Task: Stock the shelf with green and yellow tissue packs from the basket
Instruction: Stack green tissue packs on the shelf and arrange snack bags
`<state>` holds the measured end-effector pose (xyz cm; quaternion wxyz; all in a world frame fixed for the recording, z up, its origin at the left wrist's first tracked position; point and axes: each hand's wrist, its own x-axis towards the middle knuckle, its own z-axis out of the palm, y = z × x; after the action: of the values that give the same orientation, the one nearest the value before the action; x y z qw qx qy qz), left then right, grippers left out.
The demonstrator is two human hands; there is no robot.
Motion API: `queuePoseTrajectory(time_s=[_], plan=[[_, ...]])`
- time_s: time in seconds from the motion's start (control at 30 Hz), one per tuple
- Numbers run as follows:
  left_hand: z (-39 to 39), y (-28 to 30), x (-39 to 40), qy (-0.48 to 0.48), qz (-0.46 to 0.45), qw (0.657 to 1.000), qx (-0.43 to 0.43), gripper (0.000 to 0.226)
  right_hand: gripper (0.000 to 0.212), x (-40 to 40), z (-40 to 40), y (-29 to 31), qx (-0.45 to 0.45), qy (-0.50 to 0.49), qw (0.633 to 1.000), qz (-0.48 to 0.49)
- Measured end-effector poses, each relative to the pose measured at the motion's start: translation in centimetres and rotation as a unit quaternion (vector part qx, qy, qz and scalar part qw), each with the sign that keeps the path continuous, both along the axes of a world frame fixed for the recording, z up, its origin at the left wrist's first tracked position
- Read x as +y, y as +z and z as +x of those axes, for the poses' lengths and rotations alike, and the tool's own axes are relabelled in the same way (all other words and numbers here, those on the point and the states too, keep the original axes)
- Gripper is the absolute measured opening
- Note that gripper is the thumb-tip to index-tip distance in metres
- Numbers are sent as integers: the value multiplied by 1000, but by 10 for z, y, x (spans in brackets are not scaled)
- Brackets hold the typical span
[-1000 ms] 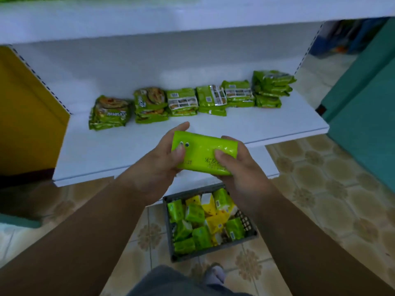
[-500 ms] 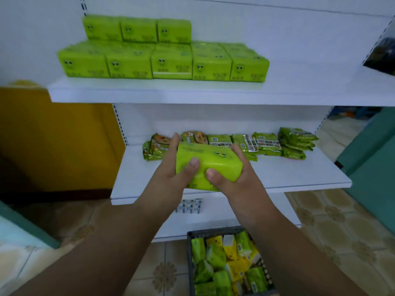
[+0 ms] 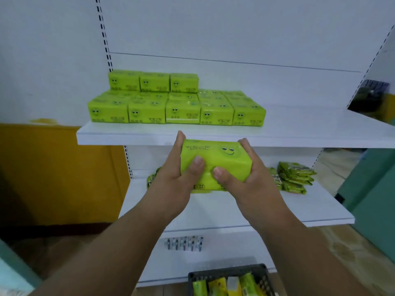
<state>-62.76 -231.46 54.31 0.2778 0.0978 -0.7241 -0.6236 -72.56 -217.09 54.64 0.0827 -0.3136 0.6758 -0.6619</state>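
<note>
A green tissue pack (image 3: 222,159) with a smiley face is held in front of the upper shelf's (image 3: 310,137) front edge. My left hand (image 3: 175,178) grips its left end, thumb pressed on the front. My right hand (image 3: 248,178) grips its right end the same way. On the upper shelf stand several green tissue packs (image 3: 177,110) in rows, with three more (image 3: 154,82) stacked on top at the back left. The dark basket (image 3: 263,272) sits on the floor at the bottom, holding green and yellow packs (image 3: 222,287).
The lower shelf (image 3: 277,212) carries green snack packets (image 3: 295,178), partly hidden behind my hands. The upper shelf has bare room to the right of the tissue rows. A yellow wall (image 3: 53,171) is at left, a teal panel (image 3: 376,199) at right.
Both hands have lifted the green pack from above the basket up to the upper shelf's front edge. The view has tilted upward, bringing the upper shelf into sight.
</note>
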Motion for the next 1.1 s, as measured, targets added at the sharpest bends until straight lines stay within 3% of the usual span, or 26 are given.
queuePoseTrajectory(time_s=[0.23,0.47,0.7,0.83,1.03,1.1], plan=[[-56,24,8,53,-48,997,24,86,118,2,-59,23,25,23,999,10],[-116,55,-4,165,-83,982,-27,94,120,-23,-130,59,120,11,989,81],[-170,96,-77,125,-161,972,-117,96,117,-85,-197,89,184,-32,975,118],[-213,106,-132,109,-191,968,-123,92,108,-128,-238,97,191,-62,970,134],[-289,124,-194,117,-360,913,-151,91,103,-175,-299,113,216,-127,945,208],[-310,132,-205,110,-414,892,-145,81,98,-184,-318,120,229,-141,934,235]])
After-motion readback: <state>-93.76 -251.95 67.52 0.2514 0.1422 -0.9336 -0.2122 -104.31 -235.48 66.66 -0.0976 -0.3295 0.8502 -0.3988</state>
